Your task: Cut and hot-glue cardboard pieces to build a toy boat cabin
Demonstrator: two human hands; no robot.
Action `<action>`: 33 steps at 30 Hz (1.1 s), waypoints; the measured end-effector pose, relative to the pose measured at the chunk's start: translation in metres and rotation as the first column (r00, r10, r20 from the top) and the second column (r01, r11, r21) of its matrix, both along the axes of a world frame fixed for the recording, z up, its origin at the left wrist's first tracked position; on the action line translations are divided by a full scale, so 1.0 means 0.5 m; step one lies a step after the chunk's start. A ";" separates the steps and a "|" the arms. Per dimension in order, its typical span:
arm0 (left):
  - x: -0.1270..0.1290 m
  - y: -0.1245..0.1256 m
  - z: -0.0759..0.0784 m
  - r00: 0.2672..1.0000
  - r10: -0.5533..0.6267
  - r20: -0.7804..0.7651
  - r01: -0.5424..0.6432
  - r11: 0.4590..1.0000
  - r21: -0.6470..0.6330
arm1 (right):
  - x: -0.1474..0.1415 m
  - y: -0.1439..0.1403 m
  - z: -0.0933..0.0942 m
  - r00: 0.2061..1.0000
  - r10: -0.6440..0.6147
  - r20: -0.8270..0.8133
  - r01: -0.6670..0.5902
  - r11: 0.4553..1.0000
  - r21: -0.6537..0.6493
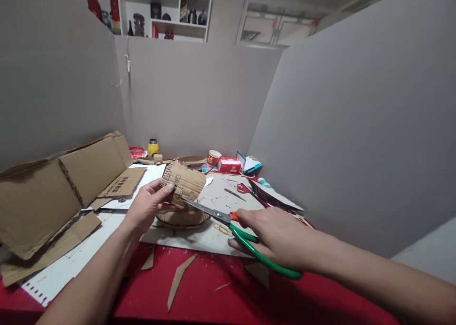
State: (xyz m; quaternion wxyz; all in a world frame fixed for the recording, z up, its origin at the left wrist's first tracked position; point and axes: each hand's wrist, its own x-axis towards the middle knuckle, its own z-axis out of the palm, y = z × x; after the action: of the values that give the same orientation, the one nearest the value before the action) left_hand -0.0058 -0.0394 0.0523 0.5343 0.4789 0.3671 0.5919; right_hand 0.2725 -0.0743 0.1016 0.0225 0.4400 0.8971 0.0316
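Head cam looks down over a messy craft table (221, 291) with a red cover, and the person is mid-cut on a curved piece of corrugated cardboard (185, 181). Left hand (147, 205) pinches the piece by its near edge, thumb on top and fingers under, holding it up off the table, probably so the blades can get at the lower edge without hitting anything. Right hand (281, 237) is closed through the loops of the green-handled scissors (245, 237), and the blades look only slightly parted with the tips right at the bottom edge of the cardboard, touching or just about. Directly under the held piece sits a round cardboard basket-like thing (182, 217) on a pale work board (213, 234), so the piece seems to be held over it for a reason, though it's hard to tell. Offcut strips (180, 277) lie on the red cover near the front. A big flattened carton (60, 187) is propped off to the left, out of the way. At the back there's a second pair of red scissors (244, 188), a paper cup (213, 157), a red box (229, 165) and a yellow jar (153, 148).
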 end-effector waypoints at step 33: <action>0.002 -0.013 0.010 0.996 -0.079 0.048 0.080 0.997 -0.014 | 0.007 0.046 0.016 0.987 0.042 0.158 -0.073 0.978 0.195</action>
State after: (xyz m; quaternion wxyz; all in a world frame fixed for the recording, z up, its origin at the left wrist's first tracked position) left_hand -0.0049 -0.0459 0.0573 0.5699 0.4747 0.3396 0.5784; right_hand 0.2760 -0.0515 0.1097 0.0457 0.4102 0.8974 0.1560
